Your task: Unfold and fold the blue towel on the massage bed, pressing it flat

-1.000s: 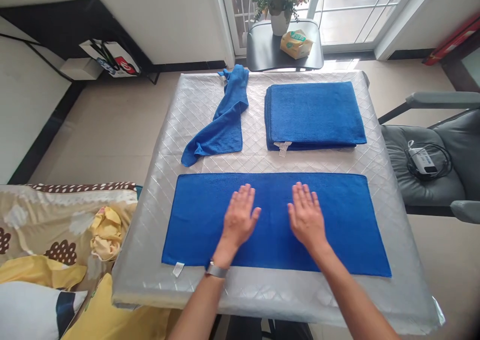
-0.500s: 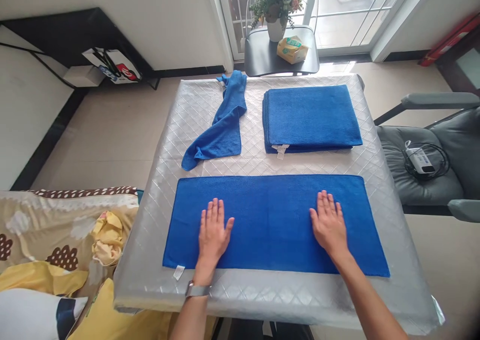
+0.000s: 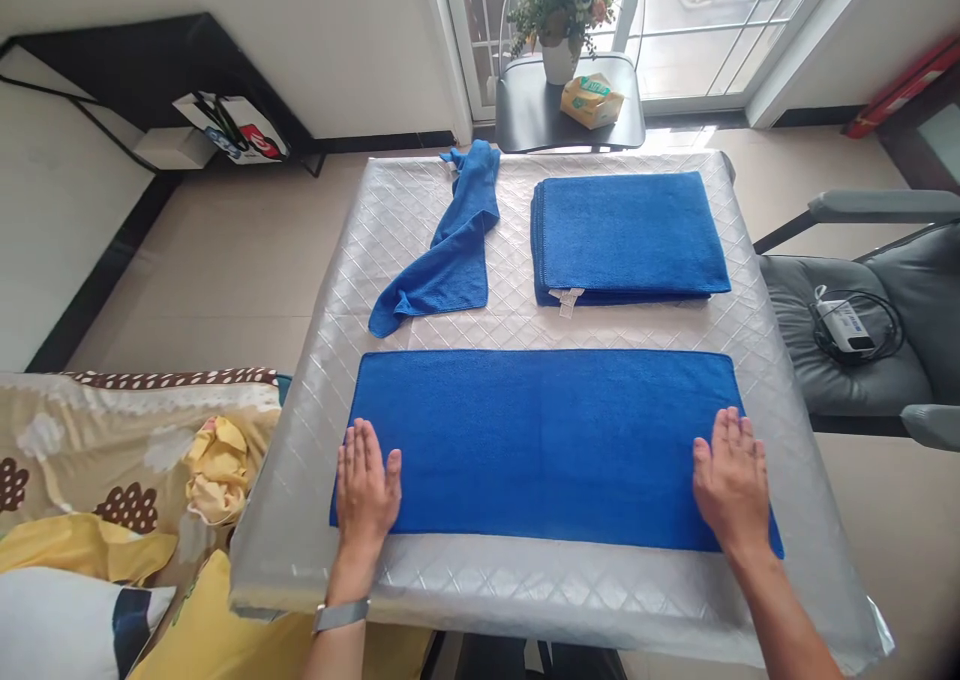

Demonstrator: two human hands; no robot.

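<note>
A blue towel [image 3: 540,445] lies flat and spread wide across the near half of the table. My left hand [image 3: 366,480] rests with fingers stretched out on its left end, covering the corner where the white tag was. On the right end, close to the side edge, lies my right hand [image 3: 733,480], flat with the thumb a little apart. Neither hand grips anything. Beyond the towel, a stack of folded blue towels [image 3: 630,232] sits at the far right, a white tag [image 3: 567,300] hanging from its near side. A crumpled blue towel [image 3: 450,250] is at the far left.
A quilted silver cover [image 3: 510,585] drapes the table. Behind stands a dark chair [image 3: 525,125] with a flower pot [image 3: 560,60] and a tissue pack [image 3: 592,101]. A grey armchair [image 3: 795,300] holding a cabled white device [image 3: 846,326] is at right, patterned bedding [image 3: 150,450] at left.
My hands have slid apart over the towel, the left one to the left and the right one to the right, each reaching its end. The towels have stayed in place.
</note>
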